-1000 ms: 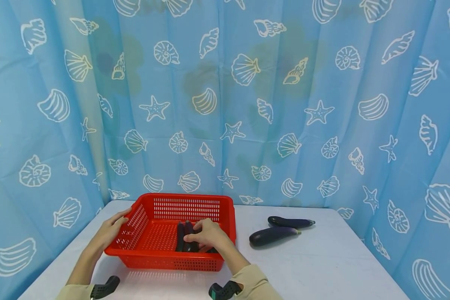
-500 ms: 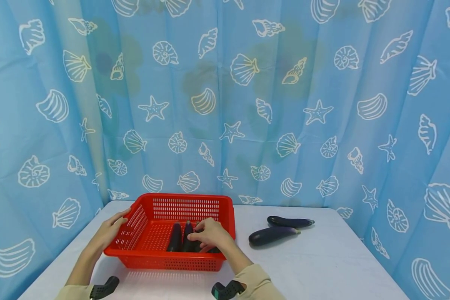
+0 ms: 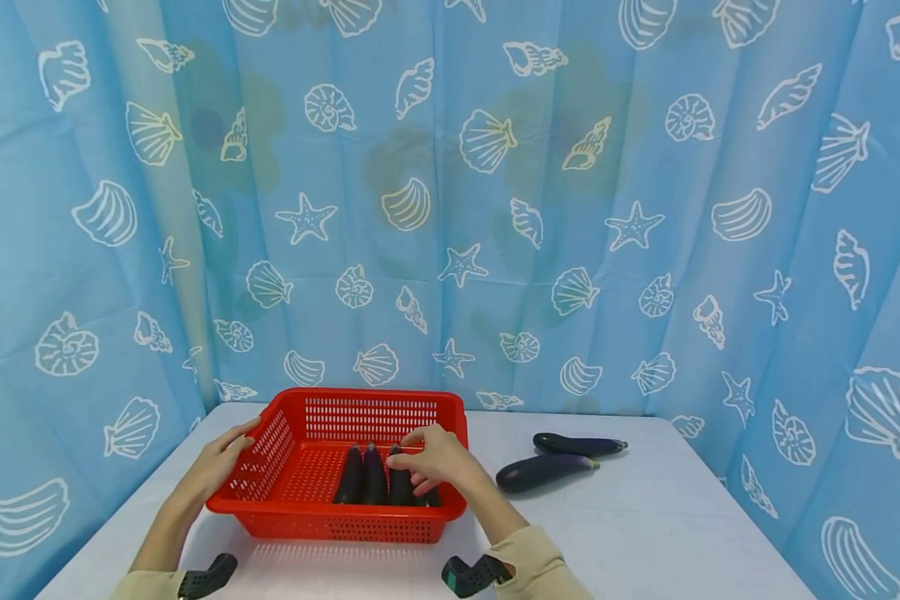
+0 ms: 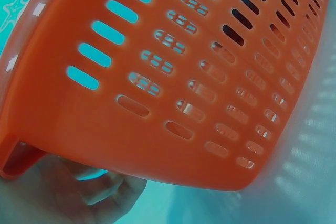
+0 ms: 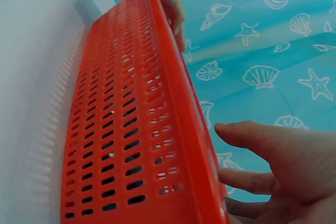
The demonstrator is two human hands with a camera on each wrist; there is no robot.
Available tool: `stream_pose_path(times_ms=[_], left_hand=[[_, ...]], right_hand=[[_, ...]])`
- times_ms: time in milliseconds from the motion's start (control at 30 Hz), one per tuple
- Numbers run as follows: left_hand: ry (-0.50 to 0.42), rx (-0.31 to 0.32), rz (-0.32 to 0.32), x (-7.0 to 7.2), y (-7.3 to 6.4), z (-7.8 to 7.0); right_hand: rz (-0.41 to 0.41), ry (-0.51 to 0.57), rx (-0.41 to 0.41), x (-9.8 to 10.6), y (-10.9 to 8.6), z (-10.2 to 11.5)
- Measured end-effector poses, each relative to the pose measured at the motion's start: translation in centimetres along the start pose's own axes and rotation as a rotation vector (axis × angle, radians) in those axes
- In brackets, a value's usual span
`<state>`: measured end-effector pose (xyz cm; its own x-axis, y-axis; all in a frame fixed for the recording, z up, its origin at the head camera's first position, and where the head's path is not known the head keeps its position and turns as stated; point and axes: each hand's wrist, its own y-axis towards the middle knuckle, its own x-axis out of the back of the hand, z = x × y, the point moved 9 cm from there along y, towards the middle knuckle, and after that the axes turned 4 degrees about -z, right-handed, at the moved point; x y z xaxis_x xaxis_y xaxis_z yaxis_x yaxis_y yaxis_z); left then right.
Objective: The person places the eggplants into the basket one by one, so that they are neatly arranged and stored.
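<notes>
A red plastic basket [image 3: 292,505] with slotted walls sits on the table. Several dark purple eggplants [image 3: 349,479] lie side by side in its right half, stems toward the back. My left hand [image 3: 217,462] holds the basket's left rim; in the left wrist view its fingers [image 4: 113,195] bend behind the red wall. Over the rightmost eggplants hovers my right hand [image 3: 438,458], thumb and fingers apart, partly covering them. The right wrist view has the same right hand [image 5: 294,166] spread beside the near rim, nothing pinched between its fingers.
To the right of the basket, two more eggplants lie on the white table [image 3: 607,533]: a plump one [image 3: 543,472] in front and a slimmer one [image 3: 579,444] behind it. A blue curtain [image 3: 450,208] with white shell prints hangs behind and along both sides.
The eggplants in the basket have shifted left and spread into a row. My right hand has moved right and let go, uncovering more of them. The left hand stays on the rim.
</notes>
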<state>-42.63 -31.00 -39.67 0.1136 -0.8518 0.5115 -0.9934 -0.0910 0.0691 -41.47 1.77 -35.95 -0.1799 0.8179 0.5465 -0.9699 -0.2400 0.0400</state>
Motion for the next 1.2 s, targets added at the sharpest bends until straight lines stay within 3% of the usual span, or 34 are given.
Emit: stream_pose_path(times_ms=[200,600,1200], left_hand=[[0.015,-0.006,-0.007,0.0,0.0,-0.1],[0.004,-0.010,-0.005,0.0,-0.1,-0.1],[-0.002,-0.001,0.002,0.1,0.0,-0.1]], right_hand=[[0.015,0.019,0.047,0.8,-0.4,0.5],[0.000,0.011,0.062,2.6,-0.9,0.0],[-0.061,0.065,0.011,6.1,-1.9,-2.0]])
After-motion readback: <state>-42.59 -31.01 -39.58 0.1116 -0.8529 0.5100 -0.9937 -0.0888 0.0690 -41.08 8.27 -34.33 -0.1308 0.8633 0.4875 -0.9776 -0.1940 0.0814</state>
